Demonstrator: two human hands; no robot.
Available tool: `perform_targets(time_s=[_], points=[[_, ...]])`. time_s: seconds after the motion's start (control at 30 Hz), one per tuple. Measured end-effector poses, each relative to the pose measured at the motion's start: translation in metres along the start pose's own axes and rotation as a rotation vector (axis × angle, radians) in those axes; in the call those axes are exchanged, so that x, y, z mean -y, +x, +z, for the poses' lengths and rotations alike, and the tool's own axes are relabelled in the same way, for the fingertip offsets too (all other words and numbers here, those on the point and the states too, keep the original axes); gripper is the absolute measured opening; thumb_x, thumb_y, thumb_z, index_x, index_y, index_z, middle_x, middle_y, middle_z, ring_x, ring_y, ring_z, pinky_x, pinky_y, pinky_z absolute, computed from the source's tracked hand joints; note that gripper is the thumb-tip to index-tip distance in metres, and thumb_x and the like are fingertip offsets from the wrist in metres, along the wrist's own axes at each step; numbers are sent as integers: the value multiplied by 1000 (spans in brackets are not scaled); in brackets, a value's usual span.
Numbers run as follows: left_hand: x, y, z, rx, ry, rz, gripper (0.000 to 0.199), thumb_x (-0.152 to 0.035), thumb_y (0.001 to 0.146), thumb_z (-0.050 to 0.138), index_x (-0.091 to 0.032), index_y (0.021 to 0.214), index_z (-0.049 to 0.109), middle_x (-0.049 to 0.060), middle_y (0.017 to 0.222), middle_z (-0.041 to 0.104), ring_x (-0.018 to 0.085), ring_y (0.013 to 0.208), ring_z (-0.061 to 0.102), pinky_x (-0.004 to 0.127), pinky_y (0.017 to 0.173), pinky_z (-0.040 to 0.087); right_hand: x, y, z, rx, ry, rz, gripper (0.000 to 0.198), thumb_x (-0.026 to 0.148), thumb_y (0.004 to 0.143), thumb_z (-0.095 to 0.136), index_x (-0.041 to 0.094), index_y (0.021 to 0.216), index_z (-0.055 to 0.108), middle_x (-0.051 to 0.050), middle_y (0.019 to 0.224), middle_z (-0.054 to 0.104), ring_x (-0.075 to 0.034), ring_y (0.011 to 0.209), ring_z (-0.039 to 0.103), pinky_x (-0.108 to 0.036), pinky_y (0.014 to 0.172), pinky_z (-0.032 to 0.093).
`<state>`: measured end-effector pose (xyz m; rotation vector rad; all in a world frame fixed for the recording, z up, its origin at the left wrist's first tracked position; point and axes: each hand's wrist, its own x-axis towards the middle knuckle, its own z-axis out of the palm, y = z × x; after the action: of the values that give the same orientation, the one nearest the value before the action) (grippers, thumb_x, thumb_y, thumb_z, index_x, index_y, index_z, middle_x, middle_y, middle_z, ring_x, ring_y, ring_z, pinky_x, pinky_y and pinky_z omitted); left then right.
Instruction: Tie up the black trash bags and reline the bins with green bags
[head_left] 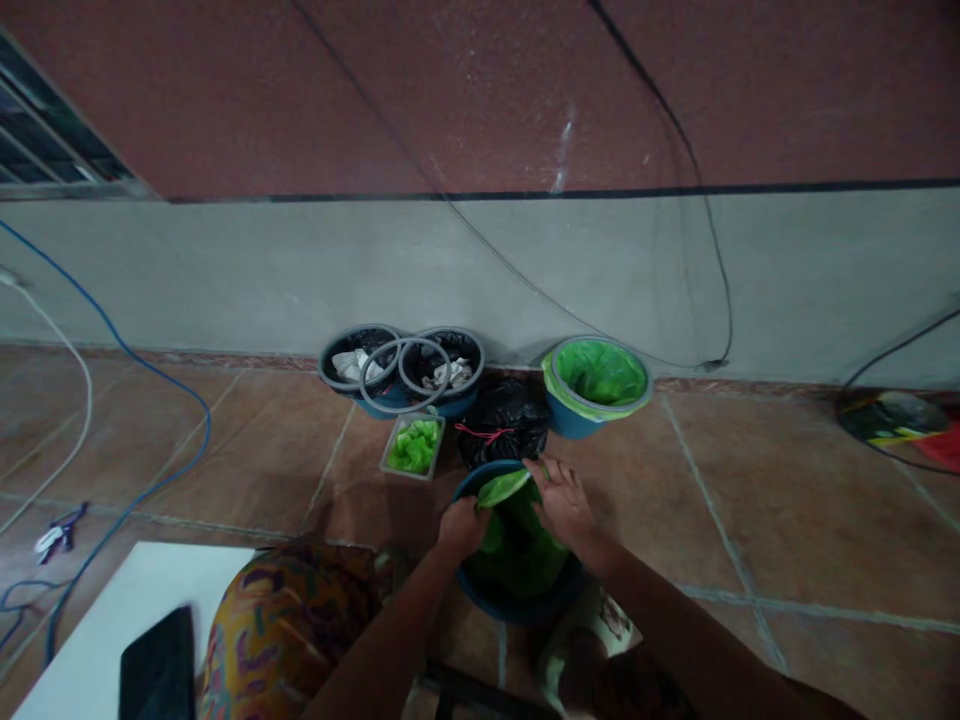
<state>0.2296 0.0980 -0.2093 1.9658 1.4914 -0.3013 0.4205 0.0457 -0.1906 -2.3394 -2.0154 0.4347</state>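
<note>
We have the green bin liner point(525, 565) down inside the blue bin point(517, 612), lower centre of the frame. Our left hand point(463, 522) and right hand point(561, 498) pinch its edge, which seems not yet folded over the rim; right of centre, another bin point(574, 424) stands fully lined.

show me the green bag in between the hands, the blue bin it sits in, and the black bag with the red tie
Green bag point(525, 550): head view, on its sunken middle
Blue bin point(517, 607): head view, on its near rim
Black bag point(514, 405): head view, on its top
</note>
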Motion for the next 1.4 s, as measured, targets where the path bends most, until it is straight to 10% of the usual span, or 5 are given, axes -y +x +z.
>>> perform_targets(time_s=[0.27, 0.67, 0.93, 1.4], points=[[13, 12, -12, -137, -129, -88, 27, -35, 90, 54, -15, 106, 62, 10, 101, 71, 21, 99, 66, 26, 82, 45, -13, 12, 22, 163, 21, -13, 30, 23, 92, 42, 16, 94, 71, -13, 108, 67, -25, 106, 56, -35, 90, 40], [22, 45, -23, -166, -291, 39, 20, -28, 90, 54, -20, 94, 71, 4, 99, 73, 15, 95, 65, 21, 82, 44, -58, 40, 36, 69, 665, 376, 33, 38, 87, 50, 16, 97, 72, -7, 92, 75, -17, 78, 68, -26, 70, 50], [28, 65, -24, -129, -328, 122, 20, -23, 85, 56, -18, 93, 74, 2, 87, 73, 14, 84, 65, 21, 73, 44, -60, 55, 51, 13, 629, 413, 33, 35, 89, 46, 18, 95, 73, -7, 92, 76, -16, 76, 68, -26, 70, 51], [31, 99, -10, -69, -370, -134, 23, -23, 83, 56, -12, 79, 76, 8, 79, 74, 18, 81, 67, 23, 67, 44, -70, 59, 67, 114, 580, 416, 28, 32, 86, 52, 19, 90, 76, -7, 91, 76, -19, 80, 70, -26, 69, 51]])
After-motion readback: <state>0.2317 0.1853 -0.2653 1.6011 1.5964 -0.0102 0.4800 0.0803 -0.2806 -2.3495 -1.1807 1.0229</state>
